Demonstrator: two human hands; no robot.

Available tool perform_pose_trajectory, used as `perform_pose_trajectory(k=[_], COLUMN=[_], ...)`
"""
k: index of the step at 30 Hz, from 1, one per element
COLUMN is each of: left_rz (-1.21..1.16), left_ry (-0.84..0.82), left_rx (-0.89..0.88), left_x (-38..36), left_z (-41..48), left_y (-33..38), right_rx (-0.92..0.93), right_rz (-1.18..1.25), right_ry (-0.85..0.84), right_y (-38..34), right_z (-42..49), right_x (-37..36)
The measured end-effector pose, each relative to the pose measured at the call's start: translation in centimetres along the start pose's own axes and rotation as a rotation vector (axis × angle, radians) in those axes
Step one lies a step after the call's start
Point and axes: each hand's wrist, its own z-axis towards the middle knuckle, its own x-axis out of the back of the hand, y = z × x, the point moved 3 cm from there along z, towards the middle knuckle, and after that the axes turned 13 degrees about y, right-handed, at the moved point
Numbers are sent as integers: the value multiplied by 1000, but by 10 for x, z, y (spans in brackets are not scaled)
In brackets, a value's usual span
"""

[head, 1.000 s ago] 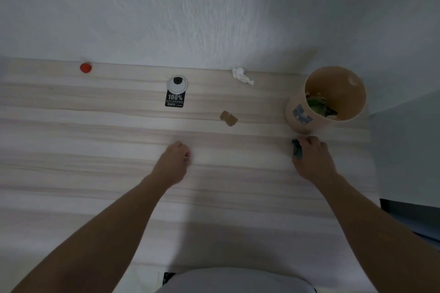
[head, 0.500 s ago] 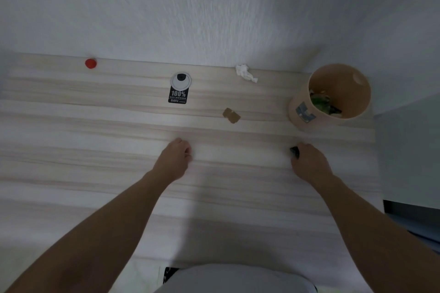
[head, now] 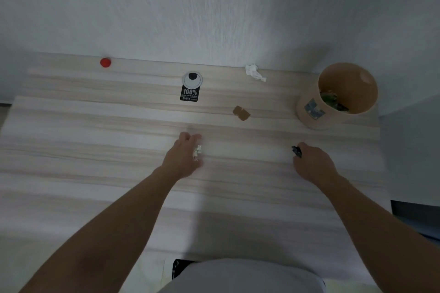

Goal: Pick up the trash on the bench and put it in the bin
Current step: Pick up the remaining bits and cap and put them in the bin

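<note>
- Trash in two pieces is already in your hands: a small white scrap point(head: 197, 150) and a small dark piece point(head: 296, 151).
- Your left hand point(head: 183, 157) hovers low over the middle of the pale wood-grain tabletop point(head: 71, 150). It pinches the white scrap between thumb and curled fingers.
- Your right hand point(head: 312, 162) is well to the right, near the tabletop's right edge. Its fingers are curled round the dark piece, which pokes out at the fingertips.
- The bin point(head: 309, 112), a beige round tub with a sticker on its side, stands on the far right corner of the tabletop, beyond your right hand. Some green waste point(head: 329, 100) lies inside.
- A brown cardboard piece point(head: 241, 112) lies flat between your left hand and the bin.
- A crumpled tissue point(head: 254, 72) rests by the wall point(head: 214, 7), to the left of the bin.
- A red cap point(head: 105, 62) sits far left, against the wall.
- A black tag point(head: 189, 94) printed "100%" lies beyond your left hand, touching a grey round disc point(head: 192, 79).
</note>
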Motion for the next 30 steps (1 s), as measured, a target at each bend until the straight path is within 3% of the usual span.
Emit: perform_pose_trajectory(k=[16, 30], left_rz=[-47, -136], left_ry=[24, 133], left_rx=[-91, 1], left_x=[-5, 18], left_z=[10, 2], left_y=[2, -14], right_rx=[-26, -39], right_rz=[-31, -18], right_ry=[-13, -9], right_y=[-3, -12], right_z=[-10, -9], right_x=[-4, -6])
